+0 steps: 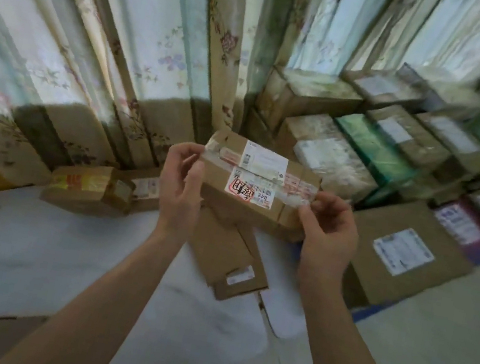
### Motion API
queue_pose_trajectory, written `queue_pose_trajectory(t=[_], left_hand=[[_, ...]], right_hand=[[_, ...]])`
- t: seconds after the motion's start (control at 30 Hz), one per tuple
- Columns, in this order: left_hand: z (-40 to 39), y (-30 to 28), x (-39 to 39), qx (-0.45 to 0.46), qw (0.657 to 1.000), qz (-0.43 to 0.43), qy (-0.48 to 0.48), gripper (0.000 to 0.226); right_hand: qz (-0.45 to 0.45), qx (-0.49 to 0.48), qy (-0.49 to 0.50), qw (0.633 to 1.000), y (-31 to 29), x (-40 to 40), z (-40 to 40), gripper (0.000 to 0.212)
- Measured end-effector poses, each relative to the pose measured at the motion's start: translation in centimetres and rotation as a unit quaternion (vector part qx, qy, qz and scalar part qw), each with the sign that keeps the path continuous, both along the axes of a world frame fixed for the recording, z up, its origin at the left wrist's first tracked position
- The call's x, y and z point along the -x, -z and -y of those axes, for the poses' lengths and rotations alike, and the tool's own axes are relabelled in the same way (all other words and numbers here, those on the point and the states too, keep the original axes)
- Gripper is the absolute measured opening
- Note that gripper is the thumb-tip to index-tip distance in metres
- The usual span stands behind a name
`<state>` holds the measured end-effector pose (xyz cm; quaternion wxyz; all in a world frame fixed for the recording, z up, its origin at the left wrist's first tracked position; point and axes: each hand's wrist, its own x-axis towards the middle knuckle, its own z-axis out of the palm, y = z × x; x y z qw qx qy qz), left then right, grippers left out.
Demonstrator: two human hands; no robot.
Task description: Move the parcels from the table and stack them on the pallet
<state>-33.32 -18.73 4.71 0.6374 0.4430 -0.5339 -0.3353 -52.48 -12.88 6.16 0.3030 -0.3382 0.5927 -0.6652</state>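
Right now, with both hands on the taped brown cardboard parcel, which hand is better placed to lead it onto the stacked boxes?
Right. The right hand grips the taped brown cardboard parcel at the end nearer the stacked boxes, which lie to the right. The left hand holds the far end, over the white table.

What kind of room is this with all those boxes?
Probably a room in a home used for sorting parcels. Flowery curtains hang behind a white table, taped cardboard boxes with shipping labels are stacked on the right, and both hands hold a labelled parcel.
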Motion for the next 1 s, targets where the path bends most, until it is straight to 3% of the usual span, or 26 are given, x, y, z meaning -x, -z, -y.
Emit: queue_pose_trajectory(t=[0.27,0.47,0.7,1.0], left_hand=[[-4.2,-2.7,17.4,0.016,0.999,0.004,0.050,0.021],[-5.6,-2.3,27.8,-0.038,0.991,-0.003,0.124,0.025],[-2.7,-0.5,35.5,-0.105,0.979,0.013,0.172,0.028],[3.9,1.5,45.7,-0.147,0.961,0.080,0.220,0.042]], right_hand=[[-0.017,0.047,0.077,0.996,-1.6,16.4,-8.0,0.025],[0.037,0.043,0.141,0.988,-0.7,25.7,-11.2,0.032],[0.030,0.022,0.168,0.985,0.4,32.9,-8.4,0.031],[-0.043,-0.023,0.157,0.986,-0.6,44.0,-0.3,0.047]])
